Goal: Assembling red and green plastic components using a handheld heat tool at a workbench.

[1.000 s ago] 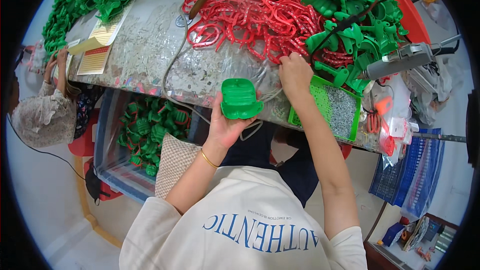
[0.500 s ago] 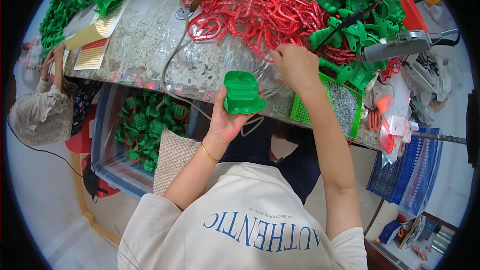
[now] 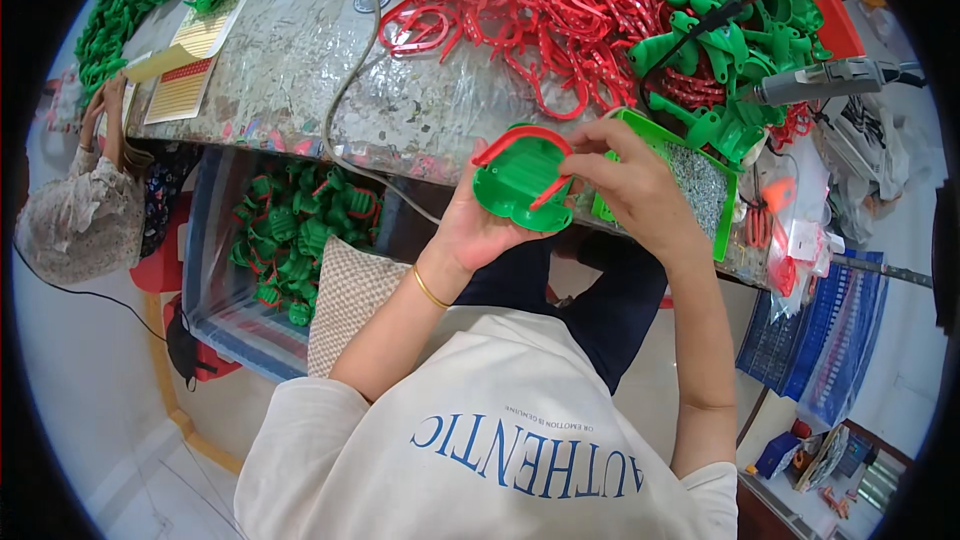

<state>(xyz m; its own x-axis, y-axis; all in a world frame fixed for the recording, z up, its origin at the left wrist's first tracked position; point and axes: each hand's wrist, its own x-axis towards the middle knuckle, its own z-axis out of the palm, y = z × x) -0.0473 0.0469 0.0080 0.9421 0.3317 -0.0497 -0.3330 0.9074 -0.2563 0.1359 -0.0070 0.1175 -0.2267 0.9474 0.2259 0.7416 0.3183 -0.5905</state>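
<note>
In my left hand (image 3: 470, 220) lies a green plastic shell piece (image 3: 525, 168), its hollow side facing up. A curved red plastic strip (image 3: 522, 132) runs along the shell's rim. My right hand (image 3: 630, 175) pinches one end of that strip at the shell's right side. Beyond both hands, a heap of similar red strips (image 3: 520, 20) spreads over the worktable (image 3: 270, 80). Close to my right hand stands a bright green basket (image 3: 733, 205) holding many small silvery metal parts (image 3: 695, 180).
Green plastic pieces (image 3: 715, 50) pile up at the far right, near a grey-handled tool (image 3: 820, 82). Below the table's left edge, a lined bin (image 3: 215, 280) holds green-and-red pieces (image 3: 300, 230). At the far left, another person's hands (image 3: 108, 115) hold a yellow sheet (image 3: 160, 64).
My right hand has come from the red heap to the shell, bringing a red strip. My left hand has shifted right, with the shell's hollow now showing.
</note>
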